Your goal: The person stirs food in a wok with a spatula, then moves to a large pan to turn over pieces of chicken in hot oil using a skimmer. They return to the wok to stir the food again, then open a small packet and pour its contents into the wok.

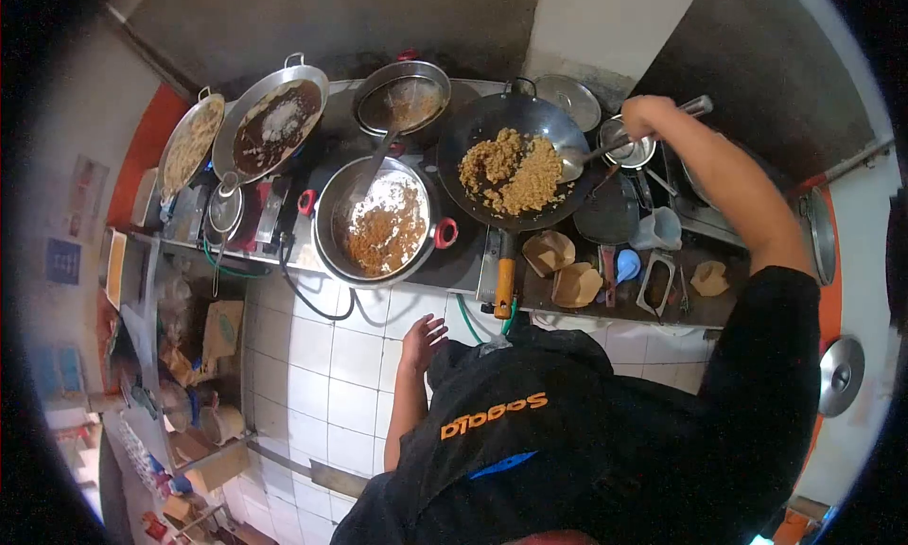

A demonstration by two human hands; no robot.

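Note:
My right hand (648, 117) is closed around the long metal handle of a wok spatula (572, 164), whose blade rests against the food. That food is fried rice or a similar brown, grainy mix (532, 178), lying in a large black wok (463, 120) with a wooden handle (506, 276) pointing towards me. Down by my body, my left hand (423, 342) hangs below the counter edge, fingers apart and holding nothing. To the left of the wok stands a metal pot (323, 214) with red handles, containing crisp brown bits.
A strainer pan (364, 101) sits behind the pot. Further left are a pan of dark sauce (224, 148) and a pan of pale food (189, 148). Right of the wok lie paper food wrappers (577, 286), a blue scoop (628, 265) and a plastic jug (657, 230). A shelf (142, 309) stands left.

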